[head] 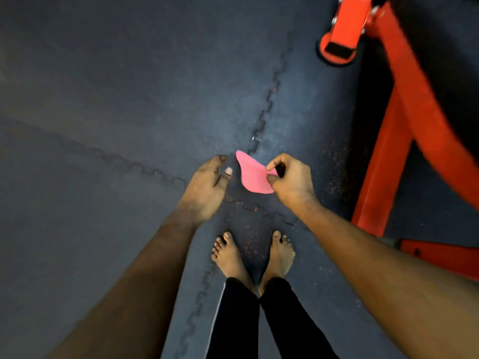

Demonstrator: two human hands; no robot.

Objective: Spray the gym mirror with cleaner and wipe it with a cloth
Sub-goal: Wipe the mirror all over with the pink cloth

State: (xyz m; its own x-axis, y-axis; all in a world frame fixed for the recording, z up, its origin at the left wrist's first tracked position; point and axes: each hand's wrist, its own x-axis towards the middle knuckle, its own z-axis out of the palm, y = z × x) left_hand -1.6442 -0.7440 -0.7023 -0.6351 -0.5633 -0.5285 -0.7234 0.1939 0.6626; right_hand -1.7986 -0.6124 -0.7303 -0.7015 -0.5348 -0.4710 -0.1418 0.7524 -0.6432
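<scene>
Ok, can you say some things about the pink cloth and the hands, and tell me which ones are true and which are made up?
1. The right hand pinches the pink cloth. True.
2. The left hand grips a spray bottle. False: it holds nothing, its fingers loose beside the cloth.
3. The person stands barefoot on a dark floor mat. True.
4. The cloth lies flat on the floor. False: it hangs from the right hand's fingers.
5. The red metal frame is on the person's left. False: it stands to the right.
</scene>
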